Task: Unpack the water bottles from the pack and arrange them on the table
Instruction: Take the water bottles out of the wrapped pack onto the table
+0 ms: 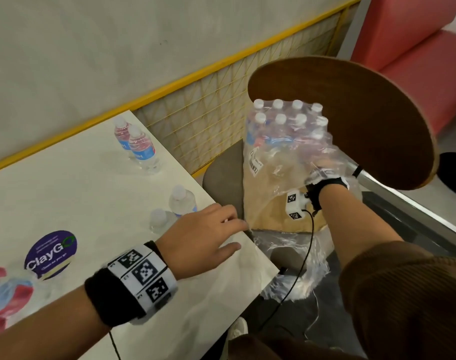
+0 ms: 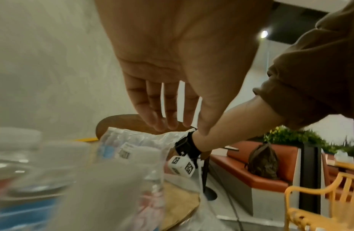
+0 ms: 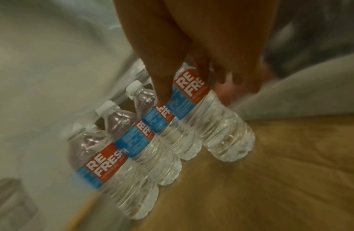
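The shrink-wrapped pack of water bottles (image 1: 281,131) stands on a cardboard tray on a chair seat (image 1: 221,178), to the right of the white table (image 1: 78,203). My right hand (image 1: 323,178) reaches inside the torn plastic wrap (image 1: 294,255). In the right wrist view its thumb and fingers (image 3: 162,93) grip the end bottle (image 3: 217,125) of a row with red and blue labels. My left hand (image 1: 208,235) hovers over the table's near corner with straight, spread fingers (image 2: 168,115), holding nothing. Two bottles (image 1: 141,149) stand at the table's far edge and two more (image 1: 182,201) just beyond my left hand.
A round wooden chair back (image 1: 364,113) rises behind the pack. A yellow mesh railing (image 1: 208,113) runs along the wall. A purple round sticker (image 1: 51,253) and crumpled red and blue wrap (image 1: 6,294) lie on the table's near left. An orange bench (image 1: 416,48) is beyond.
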Tool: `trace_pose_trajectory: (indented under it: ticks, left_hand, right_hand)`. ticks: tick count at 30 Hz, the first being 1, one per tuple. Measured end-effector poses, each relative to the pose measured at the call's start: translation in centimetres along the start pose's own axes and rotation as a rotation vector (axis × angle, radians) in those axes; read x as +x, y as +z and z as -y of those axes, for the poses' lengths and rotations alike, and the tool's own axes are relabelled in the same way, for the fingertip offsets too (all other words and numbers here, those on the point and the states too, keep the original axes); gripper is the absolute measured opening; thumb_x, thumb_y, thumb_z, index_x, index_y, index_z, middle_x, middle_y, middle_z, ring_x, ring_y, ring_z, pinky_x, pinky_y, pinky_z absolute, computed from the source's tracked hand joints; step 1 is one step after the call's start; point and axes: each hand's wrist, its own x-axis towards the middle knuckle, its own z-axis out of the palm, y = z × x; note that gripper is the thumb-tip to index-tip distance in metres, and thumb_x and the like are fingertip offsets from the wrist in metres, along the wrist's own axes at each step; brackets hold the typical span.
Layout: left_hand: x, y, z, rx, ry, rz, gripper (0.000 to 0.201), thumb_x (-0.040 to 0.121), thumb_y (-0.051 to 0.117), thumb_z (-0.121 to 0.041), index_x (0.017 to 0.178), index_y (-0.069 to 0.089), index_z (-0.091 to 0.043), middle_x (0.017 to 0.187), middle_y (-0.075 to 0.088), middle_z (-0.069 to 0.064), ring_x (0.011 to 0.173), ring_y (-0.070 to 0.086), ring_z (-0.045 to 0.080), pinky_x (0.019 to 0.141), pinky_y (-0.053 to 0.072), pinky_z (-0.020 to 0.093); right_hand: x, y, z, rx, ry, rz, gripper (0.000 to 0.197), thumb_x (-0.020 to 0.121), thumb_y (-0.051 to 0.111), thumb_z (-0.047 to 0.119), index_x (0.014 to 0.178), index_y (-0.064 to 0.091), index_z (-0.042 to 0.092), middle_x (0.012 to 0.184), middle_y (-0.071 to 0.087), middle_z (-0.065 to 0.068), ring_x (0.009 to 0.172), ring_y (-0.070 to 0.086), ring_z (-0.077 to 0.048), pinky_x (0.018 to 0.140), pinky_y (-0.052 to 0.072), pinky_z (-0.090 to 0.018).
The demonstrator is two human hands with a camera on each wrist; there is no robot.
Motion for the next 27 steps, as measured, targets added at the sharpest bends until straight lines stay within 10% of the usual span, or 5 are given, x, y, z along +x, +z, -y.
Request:
trace_pose_trajectory:
  ticks: [3,7,12,17,27]
  left_hand:
    - [3.1,0.2,-1.2,-0.124,-0.087,-0.041,0.029,0.088,0.056,-0.041,0.113,0.060,-0.027,0.120,0.047,-0.008,0.114,0.042,0.010,0.079,0.052,0.031]
    - [7.4,0.9,-1.5,-0.127,-0.159,0.071,0.031,0.088,0.057,-0.037,0.117,0.064,-0.026,0.152,0.022,0.003,0.143,0.011,0.021,0.107,0.039,0.041]
    - [11.3,2.5,-1.5,0.029,-0.144,0.296,0.050,0.090,0.053,-0.036,0.137,0.048,-0.021,0.159,0.002,0.002,0.146,0.003,0.027,0.115,0.025,0.046]
    - [12.4,1.9,-0.7,-0.115,-0.240,0.274,0.086,0.085,0.061,-0.035,0.149,0.011,-0.009,0.158,0.000,0.000,0.139,0.029,0.028,0.108,0.037,0.042]
    - [10.2,0.7,-1.6,-0.090,-0.262,0.209,0.036,0.084,0.061,-0.048,0.111,0.060,-0.024,0.095,0.055,0.000,0.093,0.060,0.022,0.069,0.044,0.031]
  right_hand:
    - [1.0,0.5,-0.3,-0.041,-0.079,0.040,0.062,0.100,0.035,0.026,0.151,-0.001,0.027,0.160,0.000,-0.007,0.147,0.007,-0.029,0.117,0.010,-0.047]
    - [0.6,3.0,-0.9,-0.087,-0.187,-0.011,0.075,0.087,0.048,0.016,0.148,0.013,0.040,0.157,0.019,-0.006,0.138,0.032,-0.033,0.104,0.039,-0.053]
    - [-3.1,3.3,0.7,0.329,-0.228,0.031,0.037,0.097,0.047,0.020,0.132,0.049,0.007,0.139,0.048,-0.014,0.130,0.044,-0.028,0.108,0.036,-0.035]
    - [-6.2,3.9,-0.8,0.919,-0.396,0.074,0.054,0.080,0.068,-0.003,0.126,0.046,0.014,0.116,0.058,-0.008,0.099,0.056,-0.019,0.080,0.052,-0.035]
    - [-9.7,4.5,-0.3,0.811,-0.657,0.387,0.070,0.077,0.075,0.007,0.131,0.039,0.033,0.102,0.063,-0.004,0.084,0.062,-0.014,0.085,0.053,-0.038]
